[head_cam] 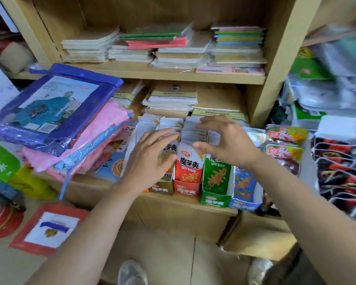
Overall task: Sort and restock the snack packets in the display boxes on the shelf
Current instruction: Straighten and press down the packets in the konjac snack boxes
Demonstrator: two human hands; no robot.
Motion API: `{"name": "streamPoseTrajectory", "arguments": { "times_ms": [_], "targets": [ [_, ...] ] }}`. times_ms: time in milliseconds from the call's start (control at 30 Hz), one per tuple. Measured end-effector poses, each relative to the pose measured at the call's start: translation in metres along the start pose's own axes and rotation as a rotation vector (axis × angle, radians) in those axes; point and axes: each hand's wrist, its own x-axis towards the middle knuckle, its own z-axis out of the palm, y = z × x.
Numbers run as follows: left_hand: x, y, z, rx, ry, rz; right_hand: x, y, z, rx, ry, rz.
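Right grip [228, 140], spread, spans packet tops [193, 133] in red box [186, 189].

Four display boxes stand side by side at the shelf [164, 199] front edge: tan box [161, 187], red box [186, 189], green box [215, 199], blue box [245, 204]. Green and blue sit further forward. Each holds upright packets filed front to back: red packet [189, 163], green packet [216, 175], blue packet [244, 182] foremost. The rear packets [169, 122] show white.
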Motion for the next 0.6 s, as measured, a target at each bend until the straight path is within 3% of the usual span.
{"name": "streamPoseTrajectory", "arguments": {
  "times_ms": [200, 333, 433, 600],
  "targets": [
    [-0.012, 0.05, 0.032, 0.156, -0.086, 0.097, -0.085, 0.019, -0.028, -0.194, 0.056, 0.157],
    [-0.008, 0.052, 0.037, 0.229, -0.031, 0.054, -0.139, 0.031, -0.04, -0.368, -0.171, 0.349],
    [-0.005, 0.057, 0.037, 0.254, -0.01, -0.05, -0.153, 0.037, -0.034, -0.331, -0.346, 0.348],
    [-0.001, 0.071, 0.035, 0.286, 0.004, -0.22, -0.162, 0.038, -0.026, -0.263, -0.319, 0.335]
  ]
}}
